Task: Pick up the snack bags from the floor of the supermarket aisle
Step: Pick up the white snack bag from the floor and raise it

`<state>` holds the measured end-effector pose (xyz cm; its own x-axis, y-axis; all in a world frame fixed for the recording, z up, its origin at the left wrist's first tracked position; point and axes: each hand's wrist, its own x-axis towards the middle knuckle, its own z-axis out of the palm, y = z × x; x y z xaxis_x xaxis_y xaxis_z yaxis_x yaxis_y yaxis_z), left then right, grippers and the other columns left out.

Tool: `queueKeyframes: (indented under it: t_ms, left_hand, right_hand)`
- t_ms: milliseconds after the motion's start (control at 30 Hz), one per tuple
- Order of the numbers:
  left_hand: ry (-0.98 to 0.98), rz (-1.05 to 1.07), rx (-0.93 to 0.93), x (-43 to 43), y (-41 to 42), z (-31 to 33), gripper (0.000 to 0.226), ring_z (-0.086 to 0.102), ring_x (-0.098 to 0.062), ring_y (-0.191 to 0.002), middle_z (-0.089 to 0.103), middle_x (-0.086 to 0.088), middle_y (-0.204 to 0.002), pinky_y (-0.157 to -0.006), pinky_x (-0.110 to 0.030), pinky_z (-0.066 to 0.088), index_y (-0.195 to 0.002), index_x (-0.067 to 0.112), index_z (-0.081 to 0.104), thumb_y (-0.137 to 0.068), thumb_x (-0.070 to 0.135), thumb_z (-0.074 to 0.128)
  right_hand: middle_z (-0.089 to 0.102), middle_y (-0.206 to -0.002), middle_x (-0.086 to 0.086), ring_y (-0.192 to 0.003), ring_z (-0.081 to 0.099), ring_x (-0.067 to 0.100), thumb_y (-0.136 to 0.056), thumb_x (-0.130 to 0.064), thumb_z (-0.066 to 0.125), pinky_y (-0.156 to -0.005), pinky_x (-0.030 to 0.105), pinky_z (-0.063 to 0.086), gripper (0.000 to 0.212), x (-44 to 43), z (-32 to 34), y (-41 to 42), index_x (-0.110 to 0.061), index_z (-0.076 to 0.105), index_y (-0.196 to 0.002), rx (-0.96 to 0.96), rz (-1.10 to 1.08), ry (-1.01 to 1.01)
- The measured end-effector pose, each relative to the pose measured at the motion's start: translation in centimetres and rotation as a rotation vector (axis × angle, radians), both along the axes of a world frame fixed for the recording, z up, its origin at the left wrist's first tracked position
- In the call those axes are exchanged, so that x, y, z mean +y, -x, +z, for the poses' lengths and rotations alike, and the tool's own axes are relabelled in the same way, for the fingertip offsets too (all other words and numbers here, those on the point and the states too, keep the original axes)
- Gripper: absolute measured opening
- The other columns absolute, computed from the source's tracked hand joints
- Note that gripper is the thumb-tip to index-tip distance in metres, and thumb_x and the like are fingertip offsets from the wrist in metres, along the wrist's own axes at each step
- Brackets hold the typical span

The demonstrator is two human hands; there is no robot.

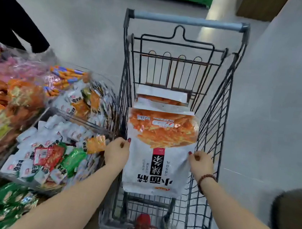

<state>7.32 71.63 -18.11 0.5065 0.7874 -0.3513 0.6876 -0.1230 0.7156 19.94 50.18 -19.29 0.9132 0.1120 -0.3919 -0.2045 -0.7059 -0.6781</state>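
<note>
Both hands hold a white snack bag (159, 153) with an orange window and black characters over the wire shopping cart (220, 111); the left hand (116, 152) pinches its left edge, the right hand (200, 165) its right edge, a bead bracelet (206, 179) on that wrist; two more like bags (162, 97) lie in the cart beyond it; the cart's grey-blue handle (187, 21) is at the far end; to the left, bins (55, 122) are heaped with small snack packets; the grey floor (278, 110) surrounds the cart.
</note>
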Motion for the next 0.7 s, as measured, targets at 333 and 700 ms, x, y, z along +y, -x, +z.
queueKeyframes:
  t_ms: [333,700]
  left_hand:
    - [-0.036,0.090,0.032,-1.3,-1.4,-5.5,0.030,0.041,-0.024,-0.059,0.045,-0.008,-0.062,-0.050,-0.030,0.026,-0.069,0.002,0.046,-0.097,0.012,0.045]
    - [-0.092,0.048,0.152,-0.9,-1.3,-8.5,0.032,0.035,-0.014,-0.052,0.047,-0.008,-0.065,-0.048,-0.026,0.024,-0.069,0.000,0.048,-0.098,0.015,0.046]
  right_hand:
    - [0.053,-0.066,0.000,-0.059,0.049,0.015,-0.095,-0.022,0.052,-0.055,0.025,0.036,0.014,1.2,-5.4,-0.2,-0.013,0.054,-0.085,0.084,-0.005,0.072]
    - [0.045,-0.056,0.001,-0.052,0.041,0.013,-0.095,-0.020,0.050,-0.045,0.023,0.026,0.038,1.1,-8.7,1.7,-0.019,0.039,-0.059,0.111,0.052,0.253]
